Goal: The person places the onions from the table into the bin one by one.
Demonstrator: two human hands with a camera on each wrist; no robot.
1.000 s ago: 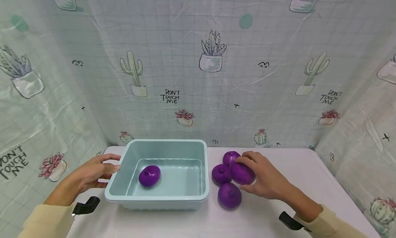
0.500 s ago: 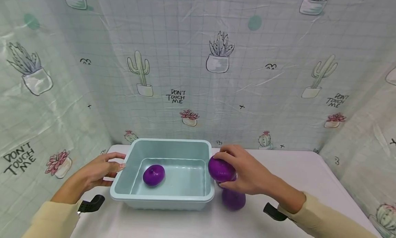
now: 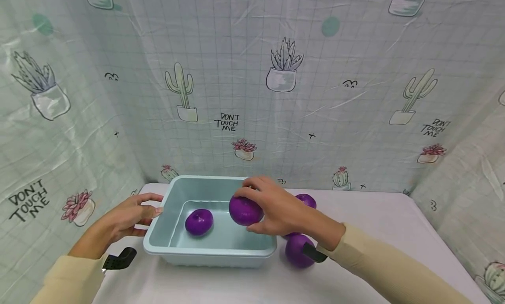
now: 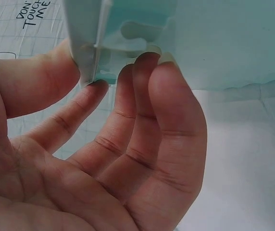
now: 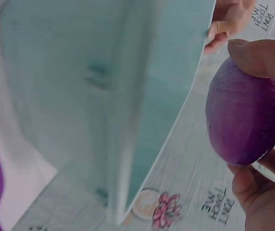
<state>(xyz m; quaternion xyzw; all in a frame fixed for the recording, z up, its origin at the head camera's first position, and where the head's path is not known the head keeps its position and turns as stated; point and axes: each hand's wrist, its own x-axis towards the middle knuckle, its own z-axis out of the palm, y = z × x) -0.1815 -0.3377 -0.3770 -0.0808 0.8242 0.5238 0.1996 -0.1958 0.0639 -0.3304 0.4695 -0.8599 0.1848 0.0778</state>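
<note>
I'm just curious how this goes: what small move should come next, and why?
Probably lower the held onion into the blue bin, right of the other onion: the right hand appears to hold it above the bin's bare right side, and the left hand grips the left rim.

Bin (image 3: 209, 252): pale blue-green, upright, near back left corner of worktop (image 3: 367, 207). Glossy purple onion (image 3: 199, 222) inside, left half. Second onion (image 3: 245, 211) held in right fingers (image 3: 252, 193), raised over bin's right half. More onions (image 3: 298, 252) beside bin, one near worktop's back edge.
</note>
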